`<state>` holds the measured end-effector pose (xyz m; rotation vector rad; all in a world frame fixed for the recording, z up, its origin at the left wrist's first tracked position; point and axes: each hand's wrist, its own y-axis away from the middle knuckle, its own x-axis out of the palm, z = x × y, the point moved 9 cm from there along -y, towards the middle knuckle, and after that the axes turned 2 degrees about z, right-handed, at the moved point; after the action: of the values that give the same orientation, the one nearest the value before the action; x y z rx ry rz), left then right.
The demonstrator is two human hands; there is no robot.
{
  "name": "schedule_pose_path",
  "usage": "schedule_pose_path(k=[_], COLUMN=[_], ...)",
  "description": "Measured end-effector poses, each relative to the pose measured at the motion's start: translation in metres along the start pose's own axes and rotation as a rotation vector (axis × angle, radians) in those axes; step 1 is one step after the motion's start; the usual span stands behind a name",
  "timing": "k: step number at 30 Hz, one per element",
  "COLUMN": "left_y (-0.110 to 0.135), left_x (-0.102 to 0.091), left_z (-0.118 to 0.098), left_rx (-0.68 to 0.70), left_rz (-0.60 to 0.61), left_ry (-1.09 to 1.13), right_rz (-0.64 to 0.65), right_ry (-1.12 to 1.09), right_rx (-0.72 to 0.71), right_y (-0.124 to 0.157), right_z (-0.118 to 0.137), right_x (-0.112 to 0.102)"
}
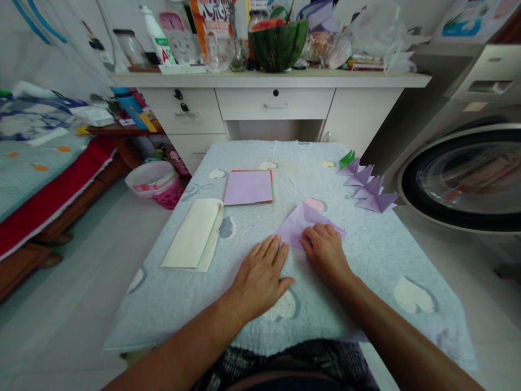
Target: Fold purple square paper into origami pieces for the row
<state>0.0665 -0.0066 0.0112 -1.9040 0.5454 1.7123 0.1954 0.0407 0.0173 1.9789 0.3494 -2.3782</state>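
A sheet of purple origami paper (300, 218), folded into a triangle, lies on the cloth-covered table in front of me. My left hand (260, 277) lies flat, fingers stretched out, its fingertips at the paper's left corner. Over the right part of the paper is my right hand (325, 250), its fingers curled and pressed together on the lower edge; what the fingertips grip there is partly hidden. Behind and to the left sits a stack of square paper (248, 187), purple on top with red and green edges showing. Several folded purple pieces (376, 202) and a green one (347, 158) stand in a row at the far right.
A folded cream-coloured sheet (193, 233) lies on the left of the table (358, 304). Beyond the table is a white cabinet (277, 103) with a cut watermelon (279, 46) on top. A washing machine (468, 179) is at right, a pink bin (157, 182) at left.
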Motion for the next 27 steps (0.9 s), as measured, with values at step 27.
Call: schedule_pose_path(k=[27], left_y=[-0.009], left_x=[0.004], left_z=[-0.017], left_rx=[0.061], left_rz=[-0.011], left_ry=[-0.005], right_rz=[-0.035], right_ry=[-0.057], right_rx=[-0.006], right_y=[0.0], right_z=[-0.003], right_x=[0.0])
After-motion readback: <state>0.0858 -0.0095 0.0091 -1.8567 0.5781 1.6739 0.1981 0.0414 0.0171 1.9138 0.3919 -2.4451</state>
